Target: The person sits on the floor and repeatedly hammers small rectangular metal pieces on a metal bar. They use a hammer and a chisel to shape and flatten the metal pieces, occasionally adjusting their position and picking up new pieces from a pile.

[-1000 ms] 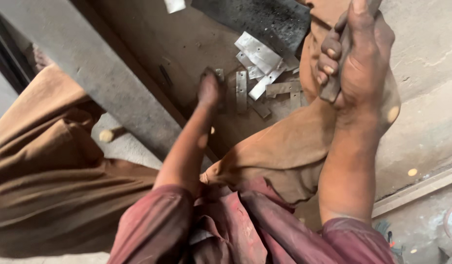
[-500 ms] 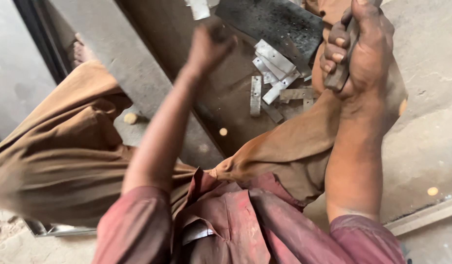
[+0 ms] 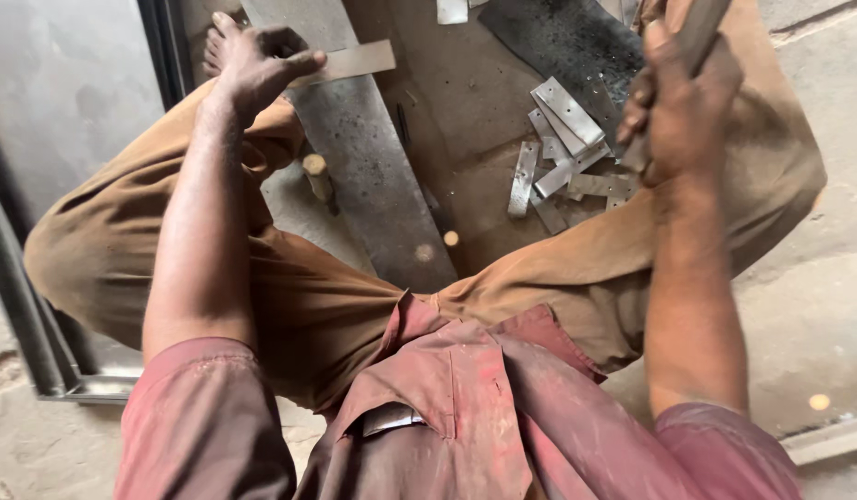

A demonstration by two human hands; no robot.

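Metal strip [image 3: 350, 63] pinched in left hand [image 3: 257, 65]; right hand [image 3: 683, 116] grips tool handle [image 3: 697, 37].

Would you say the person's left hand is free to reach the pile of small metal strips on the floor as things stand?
Probably not at once: the left hand already holds a metal strip, though nothing blocks the way to the pile.

Dusty red shirt [image 3: 465, 417] at 6 o'clock, tan-brown trousers [image 3: 289, 278] across the centre, pale grey metal strips [image 3: 562, 139] at 1 o'clock, a dark grey steel bar [image 3: 373, 176] at 12 o'clock, speckled.
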